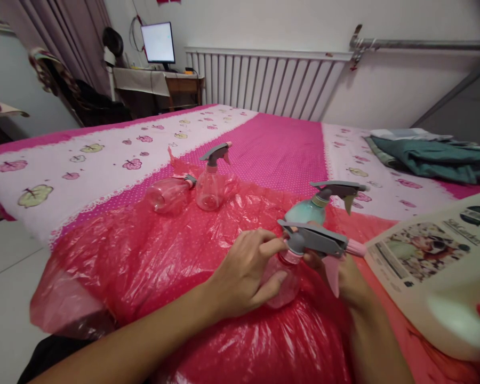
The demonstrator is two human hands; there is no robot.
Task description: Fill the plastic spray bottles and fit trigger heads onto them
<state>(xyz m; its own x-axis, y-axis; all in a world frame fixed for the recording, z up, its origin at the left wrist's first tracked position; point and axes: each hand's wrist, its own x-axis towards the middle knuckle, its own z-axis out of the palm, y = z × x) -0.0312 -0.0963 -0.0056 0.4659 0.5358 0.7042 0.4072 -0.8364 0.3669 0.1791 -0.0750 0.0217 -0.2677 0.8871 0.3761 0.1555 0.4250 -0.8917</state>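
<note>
A clear pink spray bottle (285, 285) with a grey and pink trigger head stands on red plastic sheeting (160, 256) in front of me. My left hand (254, 266) wraps around its body and neck. Behind the trigger, my right hand (336, 269) closes on the bottle's neck and head; most of its fingers are hidden. Just beyond stands a second spray bottle (306, 212) with blue-green contents and a grey head. Farther left, a clear pink spray bottle (210, 186) is upright, beside another pink spray bottle (166, 193) lying on its side.
A large cream jug (444, 282) with a picture label leans at the right. Folded dark green cloth (428, 154) lies on the bed (288, 144). Against the far wall are a radiator (264, 80) and a desk (144, 80) with a lit monitor (158, 44).
</note>
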